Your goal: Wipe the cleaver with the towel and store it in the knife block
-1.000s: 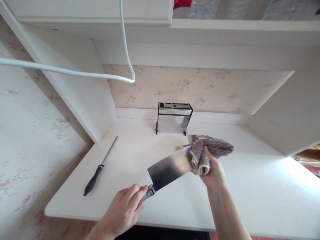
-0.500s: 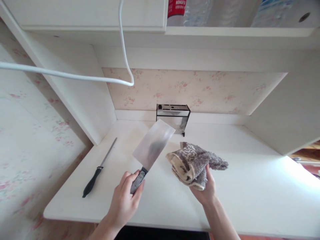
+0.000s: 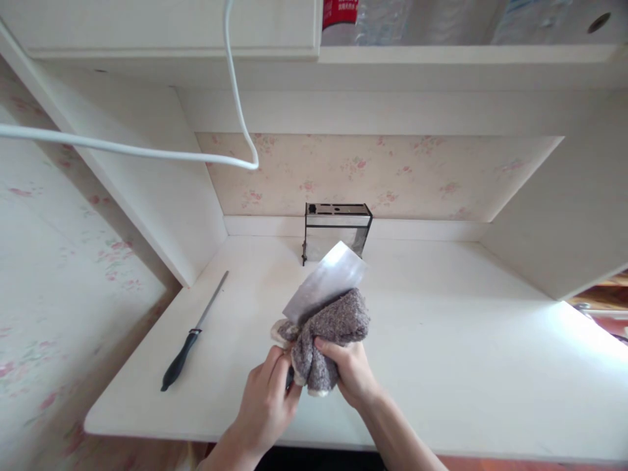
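Note:
My left hand [image 3: 269, 392] is closed round the handle of a cleaver [image 3: 326, 281], whose broad blade points up and to the right above the counter. Most of the handle is hidden by my fingers and by cloth. My right hand [image 3: 350, 369] grips a grey-brown towel [image 3: 338, 324], thumb on top. The towel is folded about the lower part of the blade near the handle and covers one blade edge. To the left, a sharpening steel [image 3: 189, 347] with a black handle lies on the white counter [image 3: 441, 366].
A metal-and-black knife block [image 3: 338, 226] stands at the back of the counter. Overhead, a white cable [image 3: 161, 154] hangs across the left side. Plastic bottles [image 3: 383, 19] sit on the upper shelf. Side panels bound the counter's back part.
My right hand has brought the towel left onto the cleaver, where it now wraps the lower blade. The cleaver has shifted slightly right and tilted. The sharpening steel stays put.

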`<state>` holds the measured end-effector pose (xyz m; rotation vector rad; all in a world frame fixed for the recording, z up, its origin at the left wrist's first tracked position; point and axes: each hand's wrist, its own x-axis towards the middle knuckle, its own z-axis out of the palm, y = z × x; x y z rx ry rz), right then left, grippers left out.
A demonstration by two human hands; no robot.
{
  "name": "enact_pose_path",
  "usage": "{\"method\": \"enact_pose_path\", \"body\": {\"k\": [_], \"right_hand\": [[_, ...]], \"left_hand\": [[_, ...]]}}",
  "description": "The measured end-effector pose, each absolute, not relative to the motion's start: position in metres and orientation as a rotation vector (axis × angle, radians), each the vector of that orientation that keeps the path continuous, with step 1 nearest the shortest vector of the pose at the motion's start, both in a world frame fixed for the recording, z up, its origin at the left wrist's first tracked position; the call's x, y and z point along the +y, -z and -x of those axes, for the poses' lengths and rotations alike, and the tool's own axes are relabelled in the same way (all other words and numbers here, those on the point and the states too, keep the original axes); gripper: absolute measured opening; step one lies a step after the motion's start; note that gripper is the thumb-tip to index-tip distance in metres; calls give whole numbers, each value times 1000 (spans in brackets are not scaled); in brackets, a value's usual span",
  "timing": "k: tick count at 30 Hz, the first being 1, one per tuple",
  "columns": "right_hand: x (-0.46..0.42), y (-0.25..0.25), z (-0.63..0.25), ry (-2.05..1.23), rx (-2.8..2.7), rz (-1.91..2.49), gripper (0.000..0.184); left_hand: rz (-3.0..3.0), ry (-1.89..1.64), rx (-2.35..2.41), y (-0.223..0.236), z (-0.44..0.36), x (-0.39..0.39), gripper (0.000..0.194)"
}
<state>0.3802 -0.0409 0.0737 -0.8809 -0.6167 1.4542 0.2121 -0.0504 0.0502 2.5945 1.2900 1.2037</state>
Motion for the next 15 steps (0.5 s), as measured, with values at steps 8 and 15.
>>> {"method": "enact_pose_path", "body": {"k": [8, 15], "right_hand": [[-36, -80, -386, -1341, -473, 951, 53], [-5, -95, -420, -1241, -369, 944, 56]], "left_hand": [[-2681, -1020, 1207, -56, -212, -51, 21], [-2780, -953, 1116, -56, -192, -54, 34]]}}
